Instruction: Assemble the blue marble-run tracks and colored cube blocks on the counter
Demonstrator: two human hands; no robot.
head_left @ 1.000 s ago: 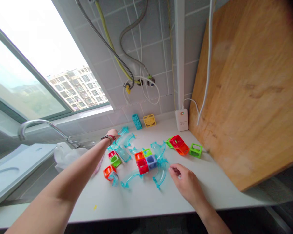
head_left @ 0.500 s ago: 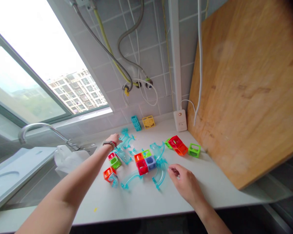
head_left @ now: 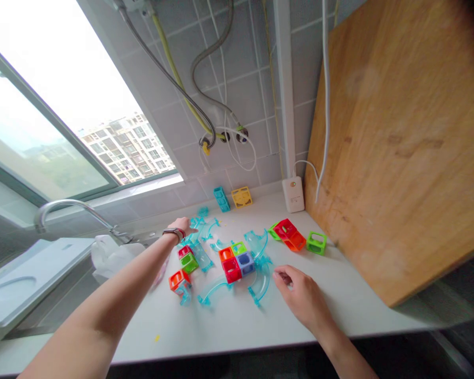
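Observation:
My left hand (head_left: 185, 226), with a band on its wrist, reaches to the clear blue track pieces (head_left: 200, 229) at the back of the counter. Its fingertips are partly hidden, so I cannot make out a grip. My right hand (head_left: 296, 288) rests loosely curled over the counter, with nothing visible in it. Left of it stands a joined block of red, orange, green and blue hollow cubes (head_left: 236, 261), with a curved clear blue track (head_left: 262, 284) beside it. Red and green cubes (head_left: 187, 259) and an orange cube (head_left: 179, 280) with a blue piece lie nearer my left forearm.
A red-orange block pair (head_left: 289, 235) and a green cube (head_left: 316, 243) lie at the right. Blue (head_left: 221, 199) and yellow (head_left: 242, 197) frames stand by the wall. A wooden board (head_left: 395, 158) leans at the right; a faucet (head_left: 77, 208) and white bag (head_left: 110, 258) are left.
My left hand has shifted slightly and stays by the clear blue track pieces. A pinkish item now shows beside my left forearm. My right hand has kept its curled pose.

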